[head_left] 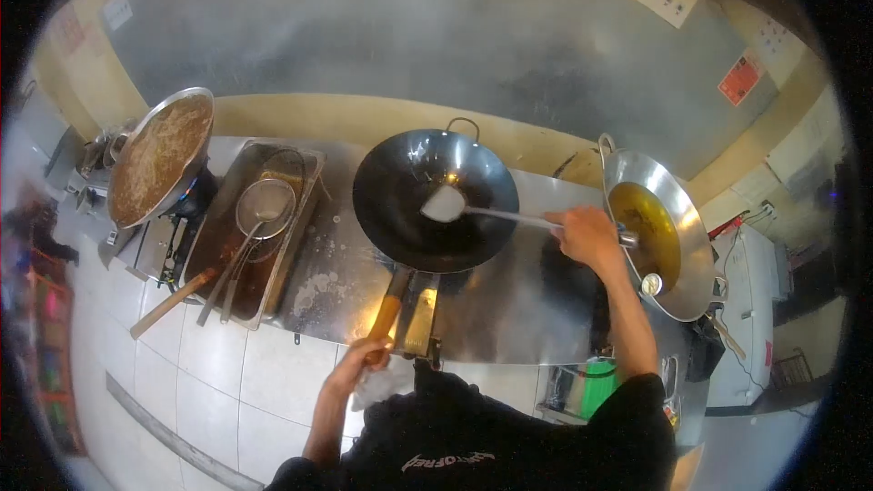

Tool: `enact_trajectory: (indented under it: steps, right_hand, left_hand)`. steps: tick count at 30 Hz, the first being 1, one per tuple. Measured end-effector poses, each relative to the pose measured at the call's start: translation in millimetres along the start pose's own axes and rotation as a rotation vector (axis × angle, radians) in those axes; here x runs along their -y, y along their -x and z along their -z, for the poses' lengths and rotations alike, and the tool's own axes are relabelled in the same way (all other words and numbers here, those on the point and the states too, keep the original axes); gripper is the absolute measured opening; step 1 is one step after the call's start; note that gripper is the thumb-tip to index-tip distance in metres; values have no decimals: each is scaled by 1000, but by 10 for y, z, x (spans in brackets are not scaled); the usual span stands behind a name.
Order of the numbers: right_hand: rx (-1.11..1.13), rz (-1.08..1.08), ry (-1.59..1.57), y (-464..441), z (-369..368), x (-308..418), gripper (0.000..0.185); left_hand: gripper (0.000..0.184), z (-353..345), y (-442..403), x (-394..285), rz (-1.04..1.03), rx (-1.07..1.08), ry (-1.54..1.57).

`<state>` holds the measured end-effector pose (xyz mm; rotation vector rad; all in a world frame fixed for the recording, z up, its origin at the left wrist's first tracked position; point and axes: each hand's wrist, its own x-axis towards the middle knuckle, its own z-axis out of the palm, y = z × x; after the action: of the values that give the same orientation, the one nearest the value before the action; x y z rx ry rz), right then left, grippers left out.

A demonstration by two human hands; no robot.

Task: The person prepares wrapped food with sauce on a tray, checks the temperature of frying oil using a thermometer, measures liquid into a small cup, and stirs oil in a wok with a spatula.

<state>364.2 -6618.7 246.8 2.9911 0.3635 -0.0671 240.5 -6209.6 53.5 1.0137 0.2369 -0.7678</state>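
A dark wok sits on the stove in the middle of the head view, with a little shiny liquid in it. My left hand is closed round its wooden handle. Something whitish and crumpled shows just under that hand; I cannot tell if it is a cloth or a bag. In my right hand is the shaft of a metal wok spatula. The spatula's pale blade is over the wok's inside; whether it touches the metal is unclear.
To the right stands a wide metal pan of yellow oil. A steel tray on the left holds a strainer and long-handled tools. Beyond it, a large pan of brown liquid sits on a burner. A wall rises behind the metal counter.
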Motion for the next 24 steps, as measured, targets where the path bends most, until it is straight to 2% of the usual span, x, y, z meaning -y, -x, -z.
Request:
enact_trajectory:
  steps: [1, 2, 4, 6, 8, 10, 12, 14, 18, 20, 24]
  right_hand:
    - [65, -16, 53, 27, -16, -16, 32]
    - [60, -16, 51, 52, -68, 53, 32]
    - [37, -134, 22, 52, -227, 287, 35]
    - [23, -141, 51, -135, -561, 495, 37]
    - [-162, -185, -62, -259, -833, 631, 38]
    - [-152, -194, -49, -130, -713, 568, 36]
    - [-163, -190, -33, 14, -346, 553, 34]
    - [1, -174, 79, 291, -34, 678, 31]
    - [8, -250, 45, 146, -460, 1046, 30]
    - [-73, -332, -79, -125, -794, 1295, 31]
    - [-190, -370, 10, -242, -751, 1545, 37]
  left_hand:
    - [24, 159, -24, -21, -23, -18, 65]
    - [29, 310, -51, -28, -26, -108, 8]
    - [28, 459, -115, -202, -28, -206, -117]
    - [32, 707, -235, -273, -55, -178, -122]
    - [32, 889, -318, -296, -130, -243, -142]
    - [34, 929, -371, -385, -193, -288, -140]
    - [35, 975, -417, -549, -324, -431, -163]
    - [34, 1204, -585, -582, -364, -445, -168]
    - [32, 1396, -752, -794, -435, -473, -72]
    - [36, 1463, -865, -823, -468, -510, -63]
    - [37, 1730, -1114, -923, -547, -540, -56]
